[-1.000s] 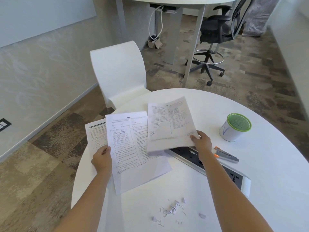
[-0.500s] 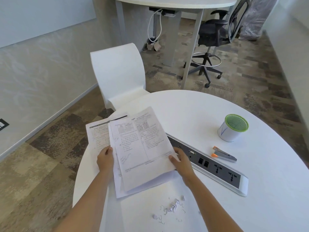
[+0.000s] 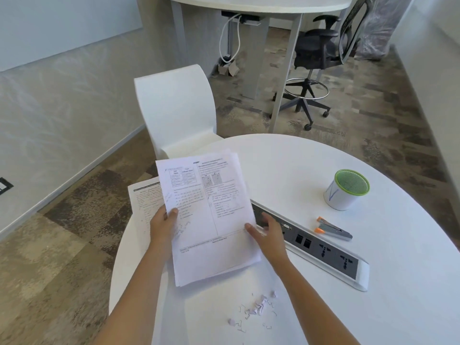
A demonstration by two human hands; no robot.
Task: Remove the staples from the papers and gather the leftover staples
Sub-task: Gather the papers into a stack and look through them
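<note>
The stack of papers (image 3: 211, 220) sits near the left edge of the round white table (image 3: 311, 170), its long axis running away from the person and leaning slightly left, printed side up with the heading at the far end. The left hand (image 3: 163, 224) pinches the stack's left edge, thumb on top. The right hand (image 3: 267, 235) meets the right edge with its thumb on the sheet and its fingers spread behind; they are blurred, so how firmly it grips I cannot tell. Another printed sheet (image 3: 143, 202) lies under the stack, poking out to the left. Nearer the person, loose staples (image 3: 256, 311) and paper scraps are scattered on the tabletop. A power socket strip (image 3: 331, 255) runs diagonally just right of the papers, a grey and orange staple remover (image 3: 333, 230) beyond it. Farther right stands a white cup with a green rim (image 3: 347, 192); its inside looks like green mesh, contents not visible.
</note>
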